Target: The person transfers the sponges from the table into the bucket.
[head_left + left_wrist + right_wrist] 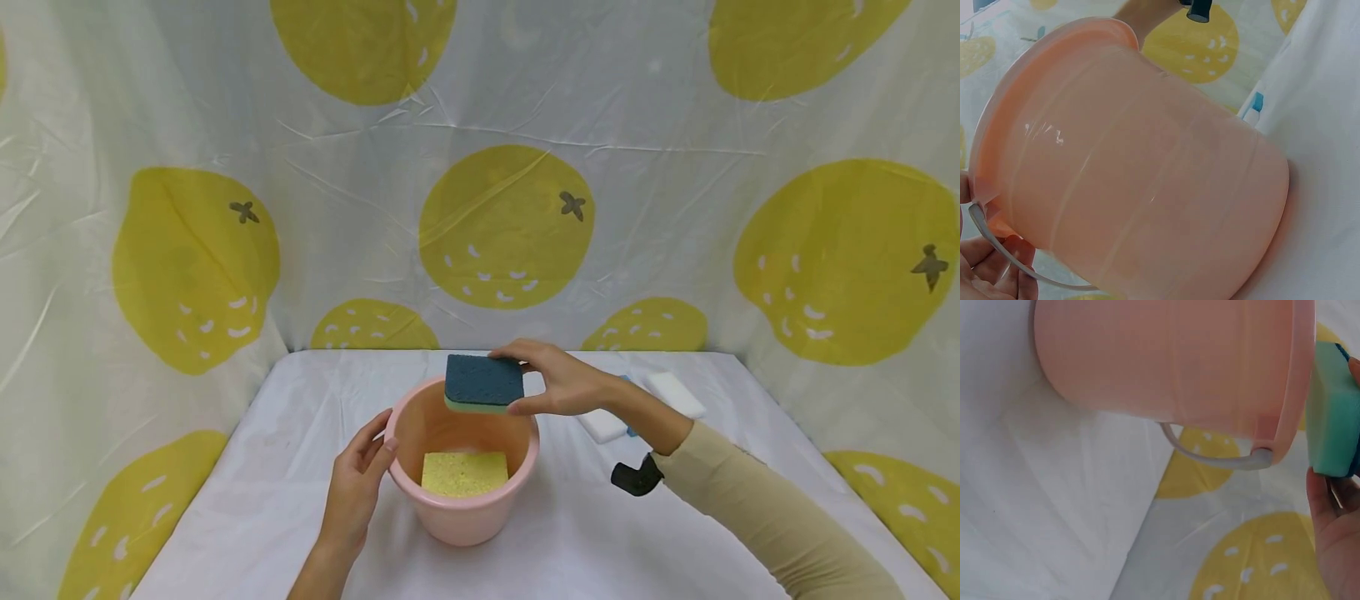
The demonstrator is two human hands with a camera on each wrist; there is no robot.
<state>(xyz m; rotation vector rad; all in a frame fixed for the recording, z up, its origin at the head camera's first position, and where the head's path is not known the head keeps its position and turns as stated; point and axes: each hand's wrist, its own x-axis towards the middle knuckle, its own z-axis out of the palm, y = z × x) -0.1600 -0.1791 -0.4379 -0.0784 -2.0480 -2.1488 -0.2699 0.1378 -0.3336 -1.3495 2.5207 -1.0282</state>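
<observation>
A pink bucket stands upright on the white cloth, with a yellow sponge lying inside it. My left hand holds the bucket's left rim, thumb over the edge and fingers on the outside. In the left wrist view those fingers are beside the grey handle. Above the bucket's opening, my right hand pinches a scouring sponge by its right end. Its dark scouring side faces up; the green foam is underneath, level with the rim in the right wrist view.
White foam blocks with a bit of blue beside them lie at the back right of the table, partly behind the right forearm. A black camera mount sticks out from the right wrist. Lemon-print curtains enclose the table's back and sides.
</observation>
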